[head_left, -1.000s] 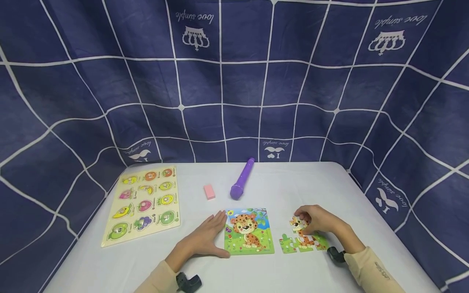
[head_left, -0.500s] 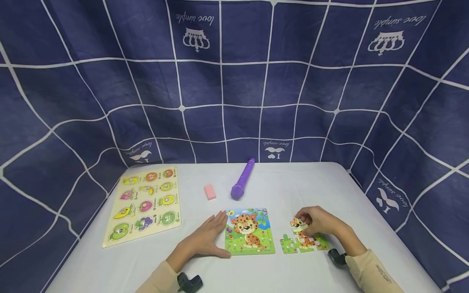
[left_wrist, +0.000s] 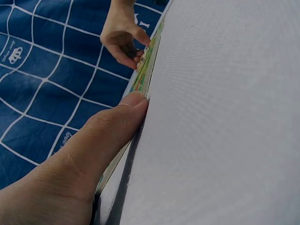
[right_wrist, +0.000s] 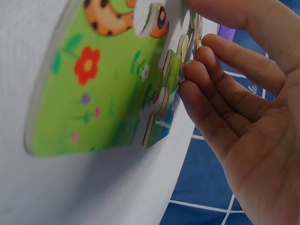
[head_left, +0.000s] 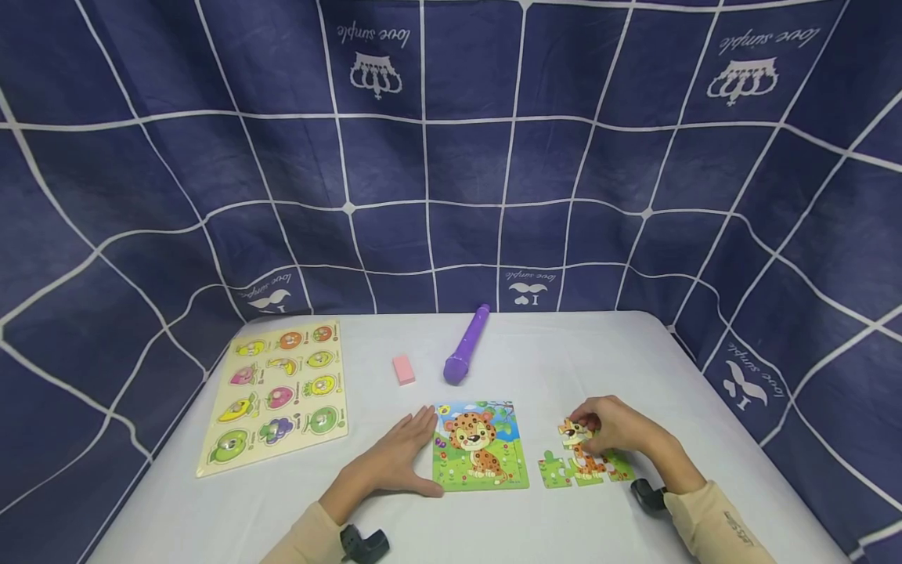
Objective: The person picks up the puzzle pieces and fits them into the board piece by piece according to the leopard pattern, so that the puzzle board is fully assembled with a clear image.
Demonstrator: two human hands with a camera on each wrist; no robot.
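Observation:
A square leopard picture board [head_left: 479,446] lies flat in front of me. My left hand [head_left: 397,453] rests along its left side, fingers straight, and the thumb [left_wrist: 98,136] touches its near corner. To the right of the board, several leopard jigsaw pieces [head_left: 555,471] lie partly joined. My right hand [head_left: 618,425] pinches a jigsaw piece [head_left: 572,430] with part of the leopard's face, between thumb and fingers. In the right wrist view the curled fingers touch the far pieces, and a green corner piece [right_wrist: 112,93] with a red flower lies close. The palm hides some pieces in the head view.
A fruit peg board [head_left: 278,392] lies at the left of the white table [head_left: 592,352]. Behind the leopard board are a pink block [head_left: 403,370] and a purple toy microphone [head_left: 465,346]. A blue checked curtain [head_left: 465,157] surrounds the table's back and sides.
Almost nothing differs. My right hand's fingers have shifted very slightly over the jigsaw pieces, while the left hand stays in place beside the board.

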